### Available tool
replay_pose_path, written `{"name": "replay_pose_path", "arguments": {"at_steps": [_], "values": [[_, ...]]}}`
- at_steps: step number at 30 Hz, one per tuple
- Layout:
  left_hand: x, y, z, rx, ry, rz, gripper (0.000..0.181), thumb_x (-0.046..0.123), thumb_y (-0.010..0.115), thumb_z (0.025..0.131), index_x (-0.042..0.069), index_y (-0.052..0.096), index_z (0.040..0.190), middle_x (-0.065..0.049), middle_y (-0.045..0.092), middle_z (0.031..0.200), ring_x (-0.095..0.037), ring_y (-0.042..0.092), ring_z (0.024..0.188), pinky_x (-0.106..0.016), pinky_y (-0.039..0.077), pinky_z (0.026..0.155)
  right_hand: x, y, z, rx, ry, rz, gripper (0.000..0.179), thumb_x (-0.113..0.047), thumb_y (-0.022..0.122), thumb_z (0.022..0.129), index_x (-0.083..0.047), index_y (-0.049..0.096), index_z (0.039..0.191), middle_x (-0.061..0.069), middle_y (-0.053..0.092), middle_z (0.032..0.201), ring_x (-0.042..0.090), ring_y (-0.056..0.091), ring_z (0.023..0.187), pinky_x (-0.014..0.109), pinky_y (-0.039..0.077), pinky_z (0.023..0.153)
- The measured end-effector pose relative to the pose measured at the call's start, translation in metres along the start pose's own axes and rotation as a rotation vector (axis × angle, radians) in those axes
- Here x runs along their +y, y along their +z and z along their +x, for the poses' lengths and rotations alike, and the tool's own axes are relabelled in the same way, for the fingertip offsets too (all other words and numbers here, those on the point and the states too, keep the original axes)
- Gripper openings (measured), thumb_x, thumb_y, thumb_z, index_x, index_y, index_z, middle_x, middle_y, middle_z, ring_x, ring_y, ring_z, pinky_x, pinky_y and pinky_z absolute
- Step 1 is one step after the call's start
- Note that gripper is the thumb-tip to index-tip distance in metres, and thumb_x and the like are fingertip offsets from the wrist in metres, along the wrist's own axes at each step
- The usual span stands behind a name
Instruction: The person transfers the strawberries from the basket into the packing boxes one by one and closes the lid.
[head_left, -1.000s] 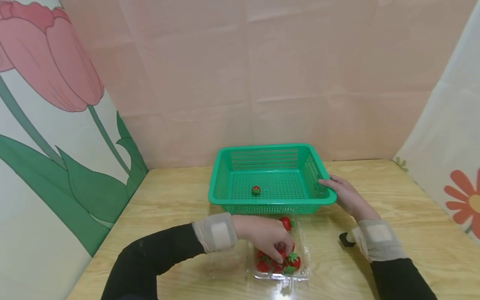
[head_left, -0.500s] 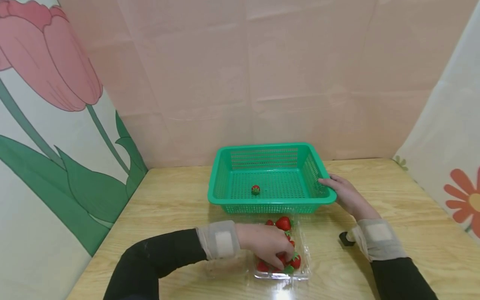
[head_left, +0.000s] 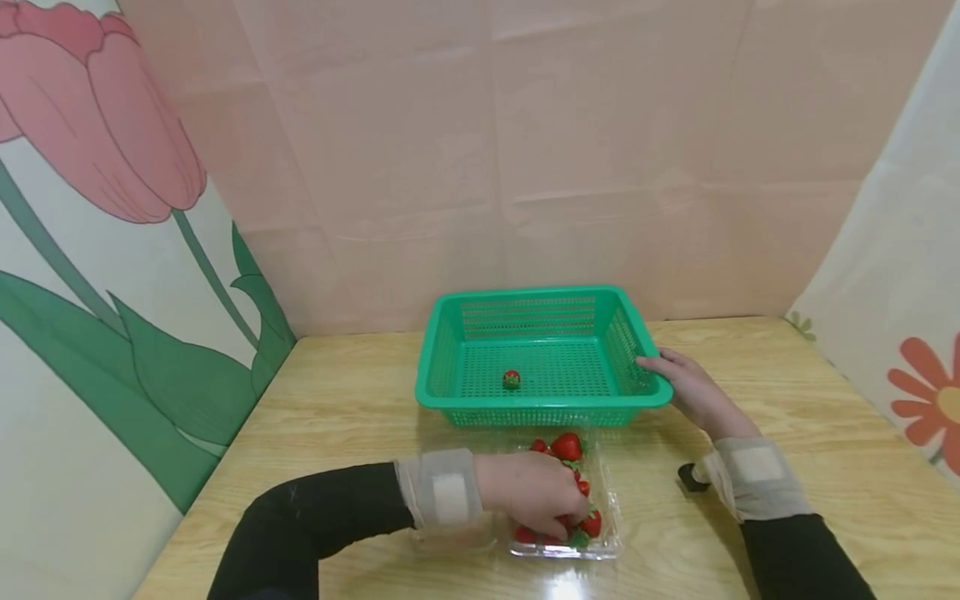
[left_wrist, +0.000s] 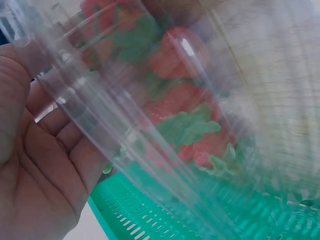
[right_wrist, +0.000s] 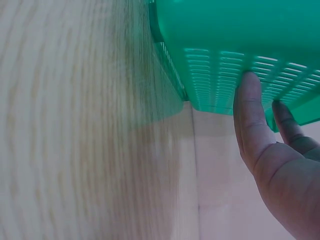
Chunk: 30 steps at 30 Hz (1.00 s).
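Observation:
My left hand (head_left: 536,493) reaches down into a clear plastic box (head_left: 609,546) of strawberries, thumb and fingers curled round a strawberry that they mostly hide. Other strawberries (head_left: 567,447) lie around it, red with green leaves. Through the clear plastic, the left wrist view shows several strawberries (left_wrist: 180,52) beyond the palm (left_wrist: 45,185). Behind the box stands a green plastic basket (head_left: 540,403) with a single strawberry (head_left: 512,380) on its floor. My right hand (head_left: 696,392) grips the basket's right side, thumb over the rim and fingers (right_wrist: 252,107) against the outer slotted wall.
The box's transparent lid (head_left: 453,537) lies opened out to the left on the wooden table (head_left: 352,400). A small black object (head_left: 692,478) shows beside the right wrist. A pink backdrop (head_left: 480,167) rises behind the basket, with flower-printed side panels (head_left: 922,250).
My left hand has shifted slightly toward me and right inside the box, uncovering strawberries at its back. The right hand and the basket stay put.

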<state>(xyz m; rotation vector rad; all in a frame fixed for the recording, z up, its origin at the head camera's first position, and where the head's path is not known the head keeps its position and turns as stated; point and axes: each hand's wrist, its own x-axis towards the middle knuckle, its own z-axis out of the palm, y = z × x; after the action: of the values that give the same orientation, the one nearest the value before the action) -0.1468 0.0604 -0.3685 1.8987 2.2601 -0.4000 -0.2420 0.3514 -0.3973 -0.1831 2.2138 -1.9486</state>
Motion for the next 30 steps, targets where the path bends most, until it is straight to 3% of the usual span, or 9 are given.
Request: {"name": "replay_pose_path", "arguments": {"at_steps": [10, 20, 26, 30], "values": [[-0.001, -0.001, -0.001, 0.008, 0.033, 0.045, 0.014, 0.04, 0.074, 0.085, 0.027, 0.069, 0.087, 0.02, 0.062, 0.075, 0.001, 0.058, 0.068, -0.013, 0.043, 0.063, 0.002, -0.002, 0.001, -0.014, 0.006, -0.009, 0.072, -0.035, 0.049, 0.103, 0.009, 0.018, 0.149, 0.004, 0.066, 0.109, 0.014, 0.065, 0.097, 0.022, 0.049, 0.083], [-0.003, -0.005, -0.005, -0.031, 0.026, -0.004, 0.015, 0.041, 0.073, 0.086, 0.027, 0.068, 0.089, 0.02, 0.063, 0.076, 0.002, 0.056, 0.067, -0.013, 0.042, 0.062, 0.002, -0.004, 0.0, -0.01, 0.001, -0.021, 0.07, -0.035, 0.049, 0.103, 0.009, 0.02, 0.149, 0.005, 0.066, 0.11, 0.014, 0.064, 0.098, 0.023, 0.049, 0.083], [-0.007, -0.014, -0.01, -0.015, 0.023, -0.032, 0.013, 0.037, 0.073, 0.088, 0.025, 0.066, 0.085, 0.019, 0.06, 0.07, 0.0, 0.053, 0.062, -0.015, 0.041, 0.059, 0.001, -0.004, -0.001, -0.013, -0.004, -0.03, 0.07, -0.036, 0.048, 0.103, 0.009, 0.02, 0.149, 0.005, 0.065, 0.111, 0.014, 0.064, 0.099, 0.023, 0.049, 0.083], [-0.013, -0.026, -0.015, 0.0, 0.024, -0.049, 0.012, 0.035, 0.072, 0.089, 0.024, 0.067, 0.089, 0.019, 0.062, 0.075, 0.001, 0.055, 0.065, -0.014, 0.043, 0.064, 0.0, -0.005, -0.001, -0.02, -0.003, -0.023, 0.068, -0.033, 0.047, 0.104, 0.01, 0.019, 0.148, 0.004, 0.066, 0.109, 0.014, 0.064, 0.098, 0.022, 0.049, 0.083]]}}
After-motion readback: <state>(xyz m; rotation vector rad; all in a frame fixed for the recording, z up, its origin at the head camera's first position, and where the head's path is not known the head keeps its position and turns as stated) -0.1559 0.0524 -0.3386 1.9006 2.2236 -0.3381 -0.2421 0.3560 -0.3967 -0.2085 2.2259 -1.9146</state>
